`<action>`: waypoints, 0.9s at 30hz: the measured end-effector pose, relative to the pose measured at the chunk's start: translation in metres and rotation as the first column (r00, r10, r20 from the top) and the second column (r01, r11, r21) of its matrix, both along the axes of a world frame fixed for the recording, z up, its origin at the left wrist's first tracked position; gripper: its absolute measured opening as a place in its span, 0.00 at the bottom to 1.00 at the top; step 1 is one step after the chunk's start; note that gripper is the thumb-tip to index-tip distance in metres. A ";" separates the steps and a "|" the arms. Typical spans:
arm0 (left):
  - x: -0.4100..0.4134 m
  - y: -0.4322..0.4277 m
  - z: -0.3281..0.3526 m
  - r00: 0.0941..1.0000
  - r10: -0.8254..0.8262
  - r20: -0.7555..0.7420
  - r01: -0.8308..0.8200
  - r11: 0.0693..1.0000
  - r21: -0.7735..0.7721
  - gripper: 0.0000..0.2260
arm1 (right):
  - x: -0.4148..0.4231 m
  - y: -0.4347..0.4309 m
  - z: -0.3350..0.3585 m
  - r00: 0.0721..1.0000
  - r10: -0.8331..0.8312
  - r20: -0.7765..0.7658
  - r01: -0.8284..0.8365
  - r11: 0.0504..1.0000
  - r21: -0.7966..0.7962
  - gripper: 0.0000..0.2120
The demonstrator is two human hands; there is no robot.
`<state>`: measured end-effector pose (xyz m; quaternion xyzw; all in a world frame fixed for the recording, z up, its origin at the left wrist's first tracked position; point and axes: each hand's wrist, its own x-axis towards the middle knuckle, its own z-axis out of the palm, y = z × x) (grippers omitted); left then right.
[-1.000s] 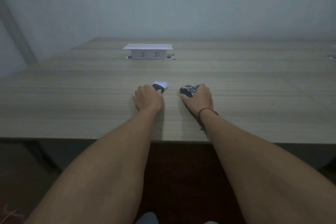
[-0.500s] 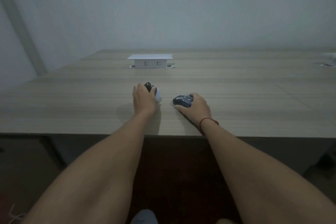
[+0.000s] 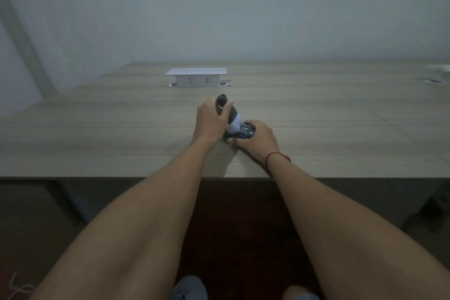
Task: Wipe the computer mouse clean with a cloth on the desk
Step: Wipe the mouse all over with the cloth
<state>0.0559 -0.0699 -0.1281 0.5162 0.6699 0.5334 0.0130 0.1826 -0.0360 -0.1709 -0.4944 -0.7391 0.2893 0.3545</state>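
Observation:
A dark computer mouse (image 3: pixel 246 130) rests on the wooden desk (image 3: pixel 97 141) near its front edge. My right hand (image 3: pixel 258 140), with a red string at the wrist, grips it from the right and behind. My left hand (image 3: pixel 210 121) is shut around a black-handled wiper (image 3: pixel 222 100) held nearly upright. Its white cloth head (image 3: pixel 233 125) points down and touches the mouse's left side. My fingers hide most of the handle and part of the mouse.
A white pop-up socket box (image 3: pixel 196 78) stands at the desk's middle back. Another white object (image 3: pixel 437 72) sits at the far right edge. The desk's front edge runs just behind my wrists, and a shoe (image 3: pixel 188 287) shows below.
My left hand has tipped the wiper upright and moved it right until its white head meets the mouse. My right hand has kept its hold on the mouse, and the two hands are closer together.

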 end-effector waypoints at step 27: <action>-0.012 -0.012 -0.018 0.985 0.139 -0.105 -0.160 0.962 -0.221 0.14 | 0.002 -0.001 0.001 1.000 0.025 0.001 -0.025 1.000 -0.018 0.27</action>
